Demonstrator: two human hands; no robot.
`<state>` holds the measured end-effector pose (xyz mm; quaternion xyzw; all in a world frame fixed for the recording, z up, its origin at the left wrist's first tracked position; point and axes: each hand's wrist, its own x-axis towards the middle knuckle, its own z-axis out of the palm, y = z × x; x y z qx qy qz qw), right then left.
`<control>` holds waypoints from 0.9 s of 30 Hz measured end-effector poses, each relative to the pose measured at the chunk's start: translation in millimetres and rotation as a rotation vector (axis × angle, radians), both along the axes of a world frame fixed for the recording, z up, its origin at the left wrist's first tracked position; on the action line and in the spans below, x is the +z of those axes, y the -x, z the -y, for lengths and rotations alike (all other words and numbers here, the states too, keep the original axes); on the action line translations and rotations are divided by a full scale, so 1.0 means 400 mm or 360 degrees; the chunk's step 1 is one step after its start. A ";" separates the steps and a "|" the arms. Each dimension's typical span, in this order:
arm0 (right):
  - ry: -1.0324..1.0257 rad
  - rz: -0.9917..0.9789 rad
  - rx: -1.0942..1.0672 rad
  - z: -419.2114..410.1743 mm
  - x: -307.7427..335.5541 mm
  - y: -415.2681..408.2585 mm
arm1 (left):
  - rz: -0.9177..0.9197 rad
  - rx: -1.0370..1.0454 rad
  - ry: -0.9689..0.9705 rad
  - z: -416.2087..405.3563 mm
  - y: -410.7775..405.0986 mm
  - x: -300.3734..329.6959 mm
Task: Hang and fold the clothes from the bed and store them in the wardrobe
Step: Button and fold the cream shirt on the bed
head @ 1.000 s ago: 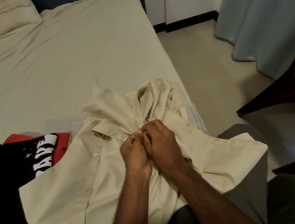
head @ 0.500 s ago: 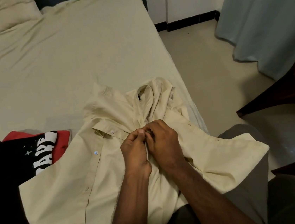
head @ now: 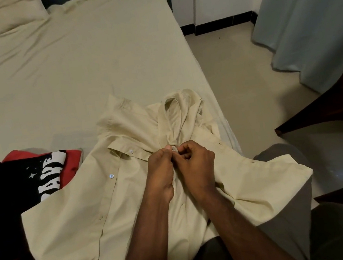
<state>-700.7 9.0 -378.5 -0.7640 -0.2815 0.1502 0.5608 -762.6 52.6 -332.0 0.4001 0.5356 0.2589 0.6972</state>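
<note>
Two hands meet near the collar of a cream button-up shirt (head: 144, 197) spread on the bed (head: 78, 67); the left hand (head: 160, 173) and the right hand (head: 196, 165) both pinch its front edge. A black printed T-shirt (head: 22, 181) lies just left, over a red garment (head: 72, 164)

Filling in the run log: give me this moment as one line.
step: buttoning | item: cream shirt on bed | left hand: pinches placket | right hand: pinches placket | waiting: black T-shirt
</note>
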 end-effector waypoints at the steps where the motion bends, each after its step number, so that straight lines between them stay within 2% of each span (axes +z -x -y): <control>1: 0.0047 0.0045 0.0006 0.001 -0.002 0.001 | -0.0018 0.0001 -0.0025 -0.001 -0.003 0.001; 3: 0.0070 0.0094 0.0031 0.002 -0.005 0.003 | -0.0013 0.0006 -0.0003 -0.004 -0.005 -0.002; 5: -0.0006 -0.0005 0.0065 0.004 -0.003 0.001 | 0.0009 0.0000 0.0069 -0.006 0.000 -0.001; 10: -0.0287 -0.0831 0.0188 0.005 0.003 -0.011 | 0.0046 -0.0017 0.0186 -0.025 0.009 -0.001; 12: -0.0317 -0.1009 0.0225 0.003 0.001 -0.012 | 0.0028 -0.0004 0.0153 -0.026 0.009 0.004; 14: -0.0241 -0.0985 0.0222 -0.001 -0.008 -0.013 | 0.0010 0.0023 0.0078 -0.012 0.006 0.012; 17: -0.0071 -0.0659 0.0207 -0.007 -0.014 -0.010 | -0.0099 0.0103 -0.0005 0.007 0.004 0.005; 20: -0.0084 -0.0456 0.0177 -0.005 0.006 -0.007 | -0.0120 0.0107 0.0059 0.001 0.011 -0.015; 22: -0.0101 -0.0459 0.0201 -0.005 0.010 -0.008 | -0.0036 0.0106 0.0133 0.000 0.014 -0.009; 24: -0.0115 -0.0637 0.0266 -0.008 0.005 -0.012 | 0.0105 0.0114 0.0162 0.000 0.014 -0.008; 27: -0.0272 -0.1266 0.0396 -0.003 0.001 -0.027 | 0.0313 0.0115 0.0146 0.000 0.013 -0.010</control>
